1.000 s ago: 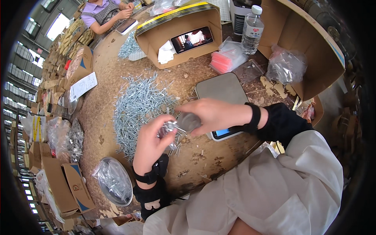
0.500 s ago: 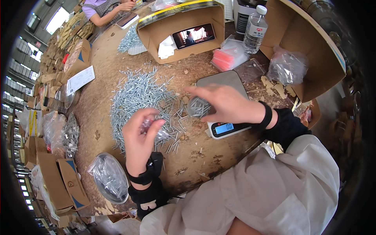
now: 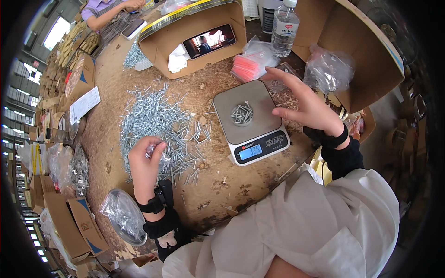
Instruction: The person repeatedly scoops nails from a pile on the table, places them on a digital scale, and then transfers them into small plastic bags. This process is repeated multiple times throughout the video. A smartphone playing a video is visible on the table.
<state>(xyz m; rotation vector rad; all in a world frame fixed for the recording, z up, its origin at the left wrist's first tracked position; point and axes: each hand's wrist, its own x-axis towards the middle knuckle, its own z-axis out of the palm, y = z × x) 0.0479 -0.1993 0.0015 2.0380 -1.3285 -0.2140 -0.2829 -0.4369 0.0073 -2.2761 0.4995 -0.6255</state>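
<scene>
Left hand (image 3: 144, 160) sits on the near edge of the screw pile (image 3: 155, 121), fingers curled and pinched together around a small clear bag (image 3: 156, 153) with screws in it; the bag is partly hidden by the fingers. Right hand (image 3: 303, 107) hovers just beside the right side of the scale (image 3: 252, 121), fingers spread and loosely bent, holding nothing, not touching the scale. A small heap of screws (image 3: 241, 114) lies in the middle of the scale's grey platform, display lit blue at the front. Scale stands on the worn wooden table (image 3: 211, 190), right of the pile, a few loose screws between them. Behind the scale: a pink packet stack (image 3: 249, 67), water bottle (image 3: 284, 28), open cardboard box (image 3: 194, 34) with a phone (image 3: 208, 41) propped inside. Clear bag of parts (image 3: 328, 69) in a box at right. Round dish (image 3: 123, 215) of screws in plastic near the left wrist. Another person (image 3: 111, 14) works at the far table end.
</scene>
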